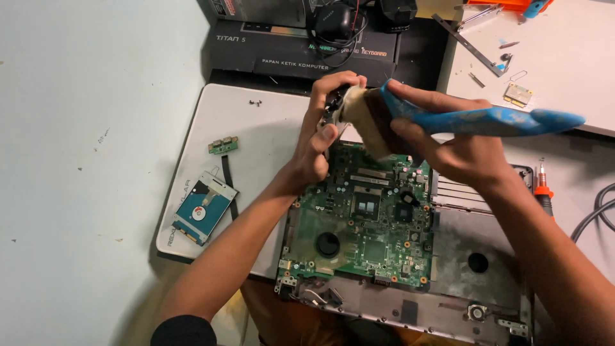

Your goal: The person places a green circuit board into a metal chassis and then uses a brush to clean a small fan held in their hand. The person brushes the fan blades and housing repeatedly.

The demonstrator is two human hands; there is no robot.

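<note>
Here the left hand [320, 138] pinches a small dark part [334, 106] while the right hand [442, 138] grips a blue-handled brush [474, 120], bristles against it. Both hover at twelve o'clock above the green laptop motherboard [359, 224]; brushing looks underway, wanting light strokes.

bare tabletop [77, 160] left, motherboard [365, 230] below, boxes [301, 51] behind

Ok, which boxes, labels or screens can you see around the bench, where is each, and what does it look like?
Keyboard box: top centre, behind the white mat, flat, black with pale lettering.
Second box: stacked on it at the top edge, dark grey.
Hard drive label: on the drive lying left on the mat, blue and white with a red spot.
No screens in view.
</note>
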